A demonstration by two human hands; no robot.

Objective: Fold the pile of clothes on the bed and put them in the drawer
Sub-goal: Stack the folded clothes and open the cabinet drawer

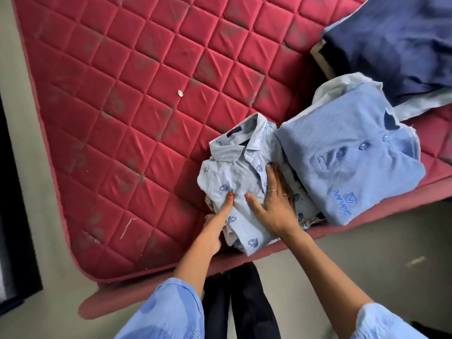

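A folded light-blue shirt with a leaf print point(236, 167) lies near the front edge of the red quilted mattress point(122, 94), collar pointing away from me. My left hand point(216, 226) holds its left edge, thumb on top and fingers hidden beneath the cloth. My right hand point(275, 204) lies flat on the shirt's right side with fingers straight. Touching the shirt on the right is a folded blue polo shirt point(347, 167) with an embroidered logo. A navy garment point(391, 45) lies folded at the back right.
A white garment point(340, 85) peeks out from under the polo. A small white scrap point(180, 93) sits mid-mattress. The mattress corner overhangs the grey floor point(367, 253) at the front. A dark piece of furniture point(14, 216) stands at the left edge. No drawer is in view.
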